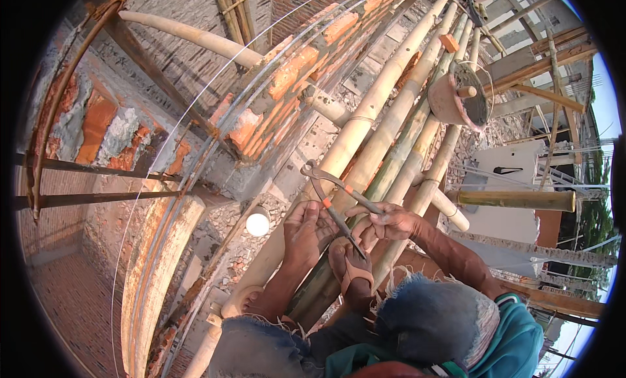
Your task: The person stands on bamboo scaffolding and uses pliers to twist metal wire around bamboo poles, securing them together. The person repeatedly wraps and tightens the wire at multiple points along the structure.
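A pair of long-handled steel pincers point(326, 203) with orange bands on the handles is in front of me, jaws spread and pointing away to the upper left. My right hand point(393, 223) is closed around the end of one handle. The other handle slants down past my left hand to my sandalled foot point(351, 267). My left hand point(306, 234) has its fingers curled together beside that handle; what they pinch, if anything, is too small to make out. Both hands are above a row of bamboo poles point(378, 150), on which my foot rests.
A mortar bucket point(443, 99) with a wooden-handled tool stands on the poles, near a loose brick point(448, 43). On the left runs a brick wall point(293, 72) with steel rods point(189, 176) and a thin wire alongside. A white cup-like object point(257, 224) sits beside the poles. Rubble lies below.
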`<state>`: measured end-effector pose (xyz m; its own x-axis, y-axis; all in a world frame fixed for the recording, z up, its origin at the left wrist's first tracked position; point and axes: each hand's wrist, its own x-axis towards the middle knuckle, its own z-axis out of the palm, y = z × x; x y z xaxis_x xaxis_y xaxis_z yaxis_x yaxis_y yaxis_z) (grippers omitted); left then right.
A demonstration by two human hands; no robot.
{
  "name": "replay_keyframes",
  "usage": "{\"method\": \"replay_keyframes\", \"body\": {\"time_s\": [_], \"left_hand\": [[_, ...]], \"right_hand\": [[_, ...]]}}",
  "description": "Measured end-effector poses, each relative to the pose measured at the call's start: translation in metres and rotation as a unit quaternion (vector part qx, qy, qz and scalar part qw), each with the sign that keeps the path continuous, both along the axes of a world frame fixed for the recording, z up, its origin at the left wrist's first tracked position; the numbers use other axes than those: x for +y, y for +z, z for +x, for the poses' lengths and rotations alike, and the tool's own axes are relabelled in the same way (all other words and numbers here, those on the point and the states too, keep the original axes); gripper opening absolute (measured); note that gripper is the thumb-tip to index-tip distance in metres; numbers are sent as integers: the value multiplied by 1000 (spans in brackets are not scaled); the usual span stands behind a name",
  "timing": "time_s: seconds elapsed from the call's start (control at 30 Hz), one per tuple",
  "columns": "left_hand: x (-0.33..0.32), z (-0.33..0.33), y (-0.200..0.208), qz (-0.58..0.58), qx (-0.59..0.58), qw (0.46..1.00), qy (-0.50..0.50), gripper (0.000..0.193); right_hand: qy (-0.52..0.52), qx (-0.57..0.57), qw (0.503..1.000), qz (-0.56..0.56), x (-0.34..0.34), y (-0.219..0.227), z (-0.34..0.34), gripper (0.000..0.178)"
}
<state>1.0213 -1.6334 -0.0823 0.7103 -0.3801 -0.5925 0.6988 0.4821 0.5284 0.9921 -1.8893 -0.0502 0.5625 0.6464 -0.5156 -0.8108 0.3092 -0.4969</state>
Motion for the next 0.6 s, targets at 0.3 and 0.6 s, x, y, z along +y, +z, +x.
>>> {"method": "replay_keyframes", "body": {"time_s": [0.3, 0.6], "left_hand": [[-4, -6, -28, 49, 46, 994, 88, 21], [2, 18, 3, 62, -28, 989, 132, 26]], "right_hand": [[-21, -40, 917, -396, -97, -42, -4, 41], [46, -432, 523, -733, -30, 4, 30, 48]]}}
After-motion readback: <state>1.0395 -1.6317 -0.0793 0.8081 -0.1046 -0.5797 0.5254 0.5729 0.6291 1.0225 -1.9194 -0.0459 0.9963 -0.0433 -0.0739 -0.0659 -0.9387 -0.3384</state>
